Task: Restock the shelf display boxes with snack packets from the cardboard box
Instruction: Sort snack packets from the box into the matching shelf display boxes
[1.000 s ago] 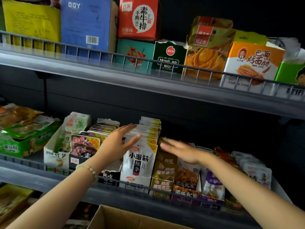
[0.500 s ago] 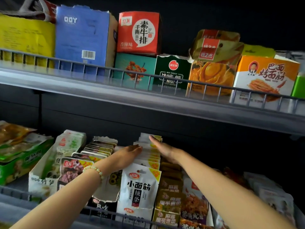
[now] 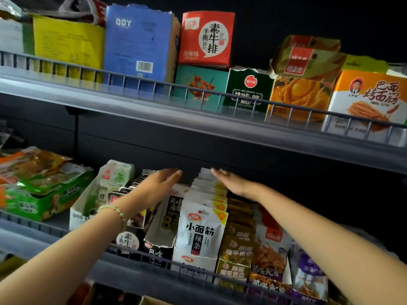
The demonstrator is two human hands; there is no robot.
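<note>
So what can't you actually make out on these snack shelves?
- Head view: back of the white snack-packet row, under the flat right hand.
- Dark packets behind the left hand and beaded bracelet.
- Brown cardboard box: cut off by the bottom edge.
- Purple packets: blurred print.

Bare, sleeveless forearms; a pale beaded bracelet [image 3: 114, 210] circles the left wrist.

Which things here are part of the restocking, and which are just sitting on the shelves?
In the job: left hand; right hand; white snack packets between them.

Just sitting: blue box; red box; green display box; orange box.
</note>
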